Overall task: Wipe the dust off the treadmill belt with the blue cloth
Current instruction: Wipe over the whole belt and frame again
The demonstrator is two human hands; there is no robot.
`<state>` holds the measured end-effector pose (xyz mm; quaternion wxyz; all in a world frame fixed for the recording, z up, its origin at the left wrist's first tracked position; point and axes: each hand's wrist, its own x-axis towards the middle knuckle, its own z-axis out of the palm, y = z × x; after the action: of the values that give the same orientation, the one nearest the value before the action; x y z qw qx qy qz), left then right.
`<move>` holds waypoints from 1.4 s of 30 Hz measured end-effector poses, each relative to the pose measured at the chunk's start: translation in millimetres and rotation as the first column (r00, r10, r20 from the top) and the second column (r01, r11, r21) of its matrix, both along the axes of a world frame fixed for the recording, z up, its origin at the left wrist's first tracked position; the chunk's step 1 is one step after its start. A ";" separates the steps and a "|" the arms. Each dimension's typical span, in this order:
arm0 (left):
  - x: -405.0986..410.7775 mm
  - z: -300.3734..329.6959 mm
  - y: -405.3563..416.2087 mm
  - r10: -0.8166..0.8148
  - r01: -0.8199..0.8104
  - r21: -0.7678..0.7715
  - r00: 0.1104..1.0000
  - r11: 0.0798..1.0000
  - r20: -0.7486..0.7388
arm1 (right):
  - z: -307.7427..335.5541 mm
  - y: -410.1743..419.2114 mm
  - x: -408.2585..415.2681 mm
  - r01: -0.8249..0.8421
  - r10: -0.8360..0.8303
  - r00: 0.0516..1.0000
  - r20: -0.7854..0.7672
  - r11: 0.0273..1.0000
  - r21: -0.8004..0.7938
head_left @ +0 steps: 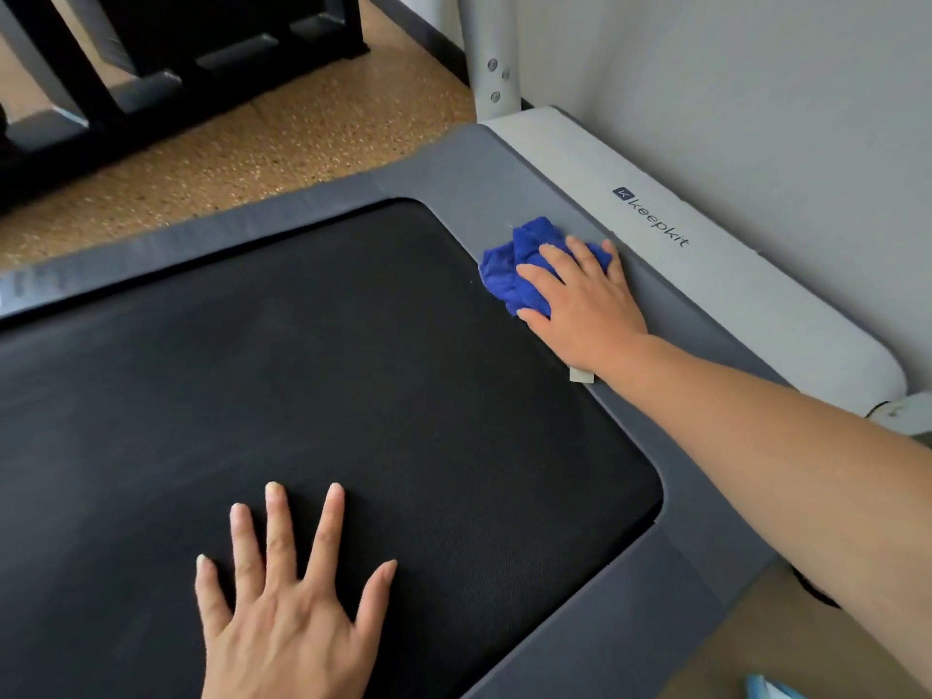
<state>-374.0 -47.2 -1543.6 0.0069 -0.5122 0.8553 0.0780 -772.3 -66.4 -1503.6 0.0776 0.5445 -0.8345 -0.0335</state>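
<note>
The black treadmill belt [323,375] fills the middle of the view, framed by a dark grey deck [469,169]. A crumpled blue cloth [509,274] lies on the grey deck just past the belt's far right corner. My right hand [580,300] presses flat on the cloth with straight fingers, arm reaching in from the right. My left hand [287,607] rests flat on the belt near the bottom, fingers spread, holding nothing.
A light grey motor cover [731,274] marked "keepkit" runs along the white wall at right, with a grey upright post [491,58] at its far end. Speckled cork-coloured floor [252,143] lies beyond the treadmill, and a black rack [151,58] stands at top left.
</note>
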 end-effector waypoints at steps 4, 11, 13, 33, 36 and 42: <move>-1.9 -0.7 1.2 -0.005 0.005 -0.053 1.000 0.999 -0.010 | -2.0 64.9 17.6 -0.011 0.014 0.998 0.057 0.998 -0.061; -24.0 10.7 -27.5 0.134 -0.138 0.098 0.990 0.986 0.045 | -3.8 196.3 36.4 0.002 -0.002 1.000 0.013 1.000 0.003; -26.2 8.6 -29.0 0.137 -0.139 0.052 0.990 0.989 0.036 | -2.5 215.0 37.5 0.001 0.000 1.000 -0.009 1.000 0.013; -16.1 -3.1 -32.4 0.038 -0.041 0.047 0.997 0.998 0.069 | -0.3 -71.8 -6.0 0.039 -0.039 0.999 0.009 0.998 0.050; -15.6 -1.7 -32.3 0.046 -0.049 0.066 0.998 0.997 0.046 | 0.5 -102.1 -11.1 0.057 -0.058 0.998 0.020 0.997 0.044; -14.8 1.7 -30.2 0.042 -0.045 0.094 0.999 0.995 0.029 | 6.1 -108.7 -11.8 0.029 -0.031 0.998 0.046 0.998 0.053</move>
<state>-388.7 -77.4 -1541.9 0.0410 -0.5308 0.8391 0.1115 -784.0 -175.1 -1497.4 0.0435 0.5345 -0.8429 -0.0437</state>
